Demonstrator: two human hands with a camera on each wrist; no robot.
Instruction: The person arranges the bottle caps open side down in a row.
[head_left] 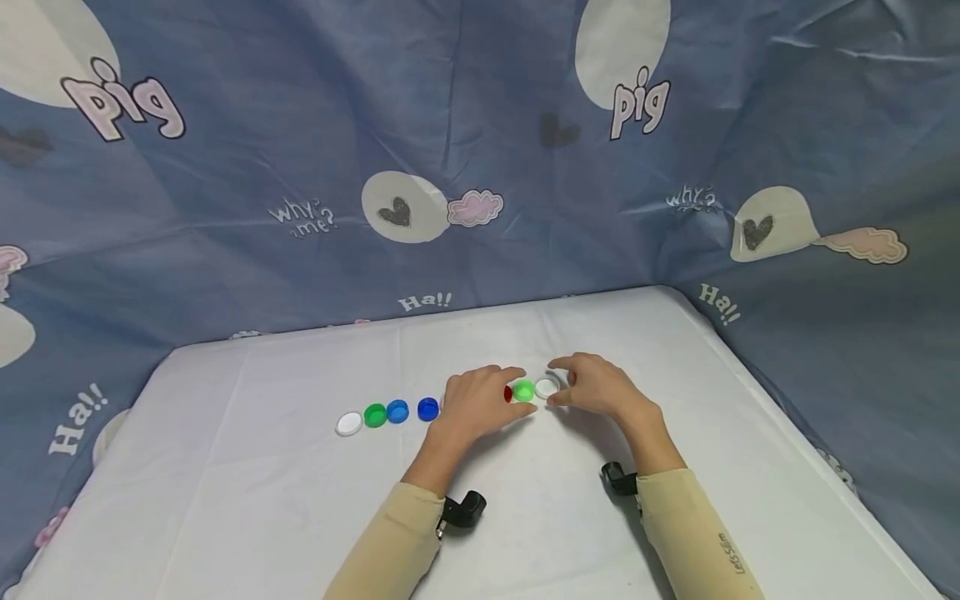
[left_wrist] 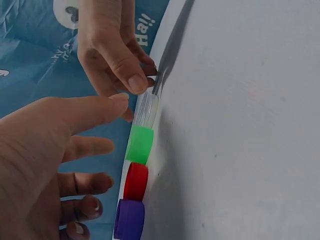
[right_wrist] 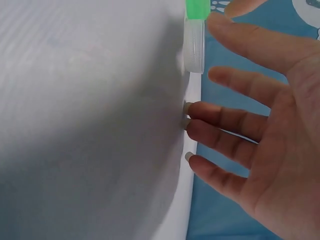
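A row of bottle caps lies on the white cloth. At its right end sits a clear cap [head_left: 547,387], touching a bright green cap [head_left: 523,390]. A red cap [left_wrist: 136,181] and a purple cap [left_wrist: 129,220] follow; in the head view my left hand covers most of them. That left hand [head_left: 477,403] hovers over this part of the row, thumb and fingers spread, holding nothing. My right hand [head_left: 597,387] is beside the clear cap, thumb and index finger parted around it without a visible grip. In the right wrist view its fingertips [right_wrist: 192,127] hang near the cloth.
Leftward the row continues with a dark blue cap [head_left: 428,409], a lighter blue cap [head_left: 397,411], a green cap [head_left: 375,415] and a white cap [head_left: 348,424]. A blue printed curtain [head_left: 525,250] stands behind the white table [head_left: 262,517].
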